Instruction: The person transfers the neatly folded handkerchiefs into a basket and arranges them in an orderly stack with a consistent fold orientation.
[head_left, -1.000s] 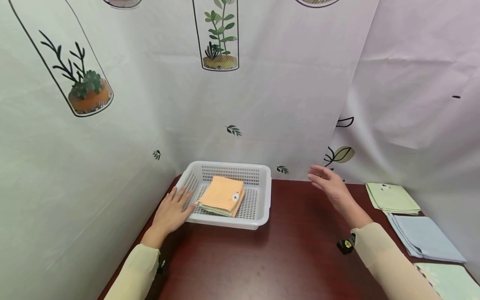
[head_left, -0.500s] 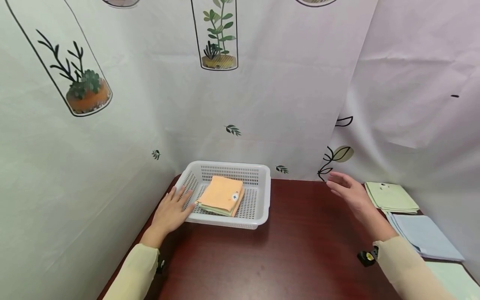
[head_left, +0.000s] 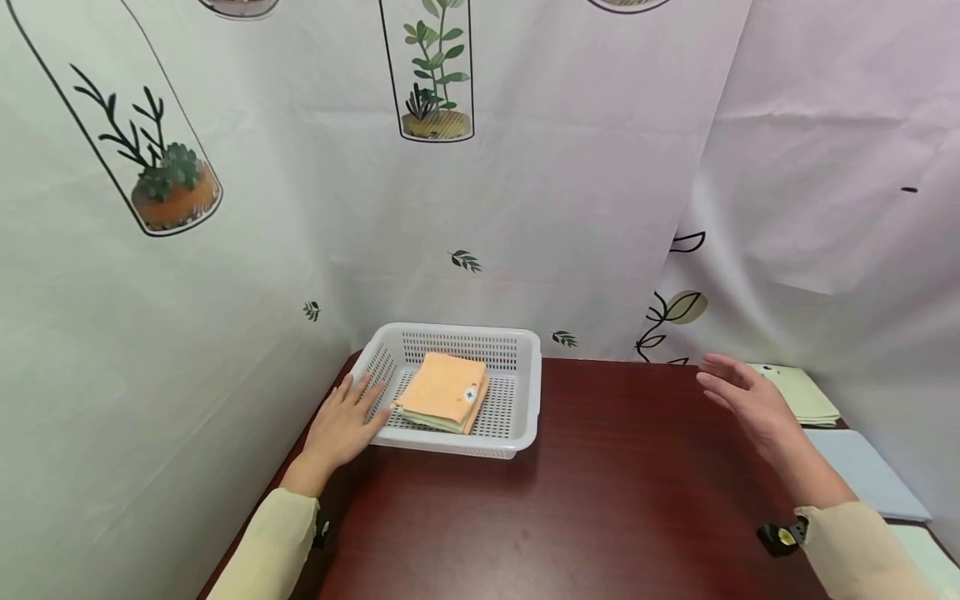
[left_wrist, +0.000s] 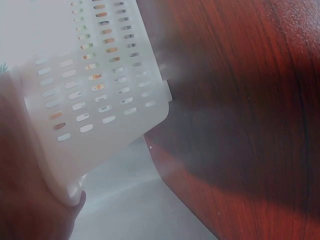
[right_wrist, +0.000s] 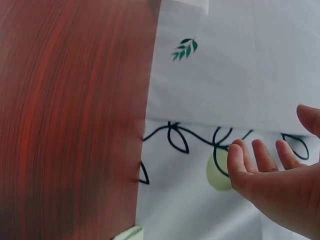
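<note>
Light is bright, soft and even in the head view, with faint shadows under the basket [head_left: 450, 392] and left hand [head_left: 341, 427]. Its edges bend with wide-angle distortion. The left wrist view is hazy, the basket washed out. The right wrist view is sharp.

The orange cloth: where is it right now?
In the head view the orange cloth lies folded on top of a small stack inside the white basket, at the table's far left, just right of the left hand resting against the basket's side.
</note>
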